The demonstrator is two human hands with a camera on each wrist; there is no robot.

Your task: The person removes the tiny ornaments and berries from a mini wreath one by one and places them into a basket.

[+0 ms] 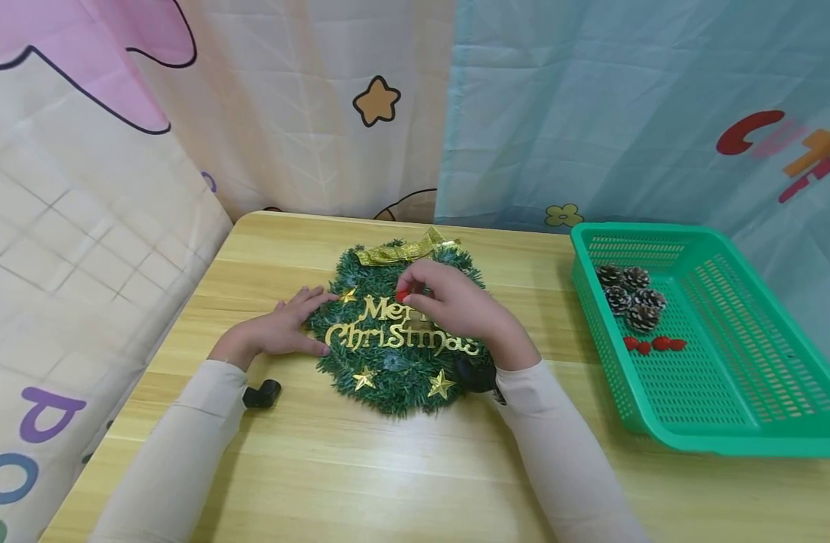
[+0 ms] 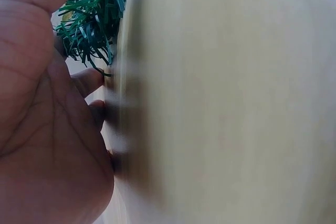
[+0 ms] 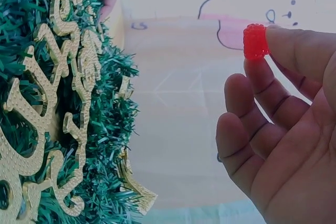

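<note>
A green tinsel wreath (image 1: 395, 392) lies on the table, bearing gold "Merry Christmas" lettering (image 1: 347, 337), several gold stars (image 1: 440, 385) and a gold ribbon bow (image 1: 395, 254) at its top. Between thumb and forefinger, my right hand (image 1: 459, 302) pinches a red raspberry ornament (image 3: 255, 41). In the right wrist view the berry is apart from the greenery, and the other fingers are bent with nothing in them. My left hand (image 1: 282, 326) rests at the wreath's left edge with fingers spread, forefinger beside a gold star (image 1: 347, 296). The right hand hides part of the lettering.
To the right stands a green plastic basket (image 1: 734, 443) with several frosted pinecones (image 1: 643, 317) and several red berries (image 1: 662, 344) inside. A printed curtain (image 1: 524, 128) hangs behind the wooden table (image 1: 381, 483). Black devices (image 1: 262, 394) are worn at the wrists.
</note>
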